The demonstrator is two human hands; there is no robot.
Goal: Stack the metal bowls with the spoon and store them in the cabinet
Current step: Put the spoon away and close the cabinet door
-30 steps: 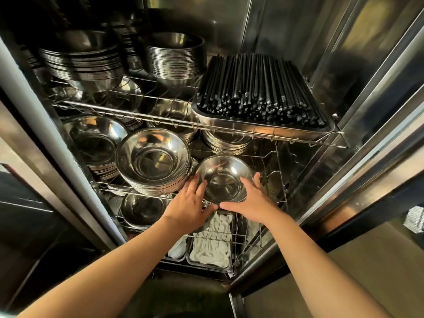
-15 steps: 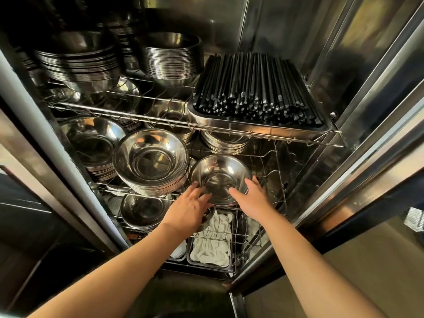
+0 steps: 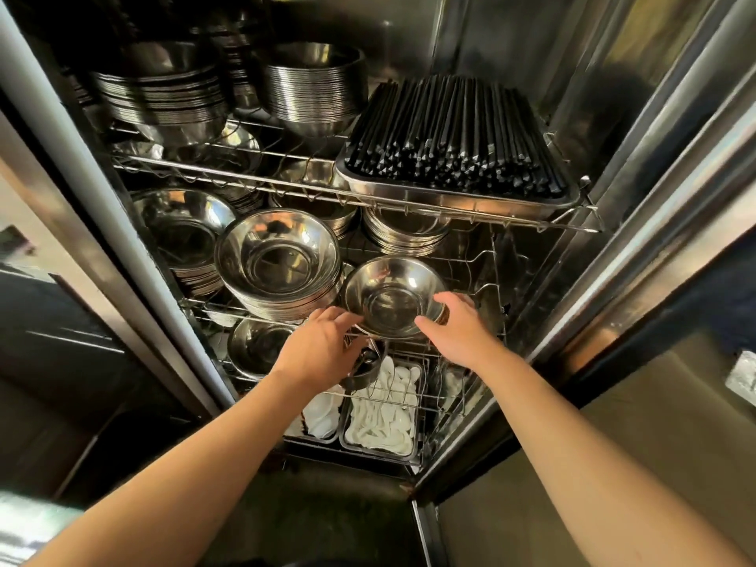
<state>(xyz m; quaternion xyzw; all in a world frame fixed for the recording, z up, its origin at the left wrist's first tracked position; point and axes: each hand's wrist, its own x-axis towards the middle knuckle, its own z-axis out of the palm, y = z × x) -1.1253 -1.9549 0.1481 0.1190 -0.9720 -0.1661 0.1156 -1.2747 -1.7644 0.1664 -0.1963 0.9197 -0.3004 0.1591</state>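
Stainless steel surrounds both hands: they reach into an open metal cabinet (image 3: 638, 116) fitted with wire shelves. Between the two hands sits a small metal bowl (image 3: 392, 298), upright on the front of the middle wire shelf (image 3: 482, 288). The left hand (image 3: 319, 349) lies at the bowl's near left rim, fingers spread and loose, fingertips touching or just beside the rim; whether it grips cannot be told. The right hand (image 3: 458, 329) is at the bowl's near right rim, thumb stretched along the front edge and fingers curved round the far side, resting against the bowl rather than clearly clamped. The hands are apart, with the bowl in the gap.

Just left of the left hand's fingertips stands a stack of larger bowls (image 3: 280, 268), touching or nearly touching the small bowl. Further left is another bowl stack (image 3: 184, 235). Under the left hand, a dark small vessel (image 3: 366, 364) shows below the palm; what it is cannot be told. Below both wrists, on the bottom shelf, lie trays of white spoons (image 3: 382, 415), and a single bowl (image 3: 257, 345) sits left of the left wrist. Above the right hand, on the upper shelf, a steel tray (image 3: 450, 196) holds black chopsticks (image 3: 454, 133), with tall bowl stacks (image 3: 315, 92) above the left hand.
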